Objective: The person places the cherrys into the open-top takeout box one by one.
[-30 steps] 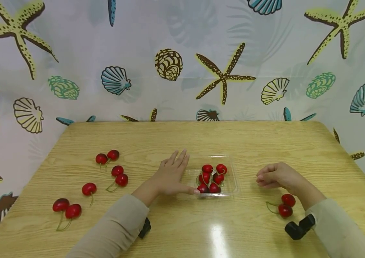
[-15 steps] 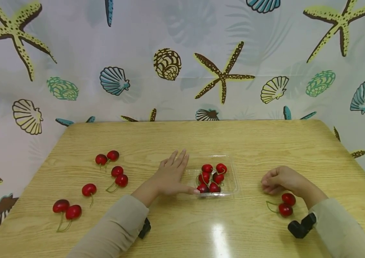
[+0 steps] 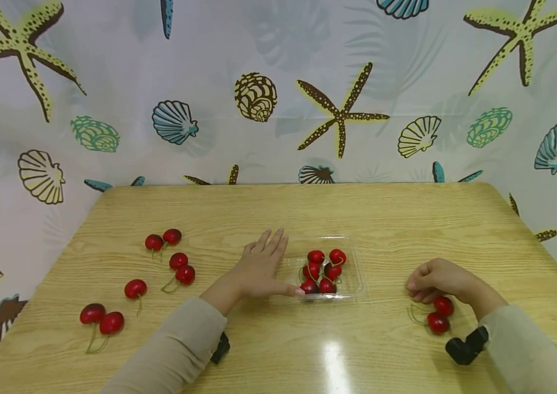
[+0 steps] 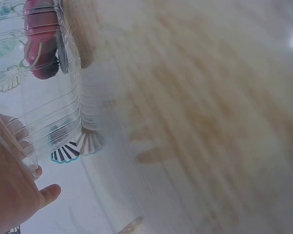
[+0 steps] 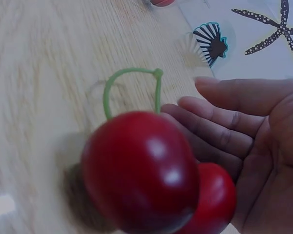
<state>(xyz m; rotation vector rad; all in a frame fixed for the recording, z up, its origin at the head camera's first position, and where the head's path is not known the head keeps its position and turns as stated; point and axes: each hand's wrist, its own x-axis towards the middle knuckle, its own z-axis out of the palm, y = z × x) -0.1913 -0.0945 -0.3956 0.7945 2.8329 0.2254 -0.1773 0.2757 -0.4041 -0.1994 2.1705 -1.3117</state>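
A clear plastic container (image 3: 359,276) lies mid-table with several red cherries (image 3: 328,285) inside. My left hand (image 3: 261,271) rests on its left side, fingers straight and spread, thumb along the near edge. In the left wrist view, part of that hand (image 4: 12,190) lies against the clear wall. My right hand (image 3: 443,282) is low beside a joined pair of cherries (image 3: 438,323) on a green stem. Up close in the right wrist view, the front cherry (image 5: 139,170) hides some fingertips. The thumb (image 5: 244,95) stands apart from the loosely bent fingers, with no grip visible.
On the left of the wooden table (image 3: 239,350) lie more cherries: a far pair (image 3: 172,236), another pair (image 3: 185,274), a single one (image 3: 135,289) and a near pair (image 3: 111,323). A shell-patterned cloth (image 3: 268,148) stands behind the table.
My right hand has moved right and nearer to me, down to the pair of cherries, which has shifted slightly. The left hand and the container have stayed put.
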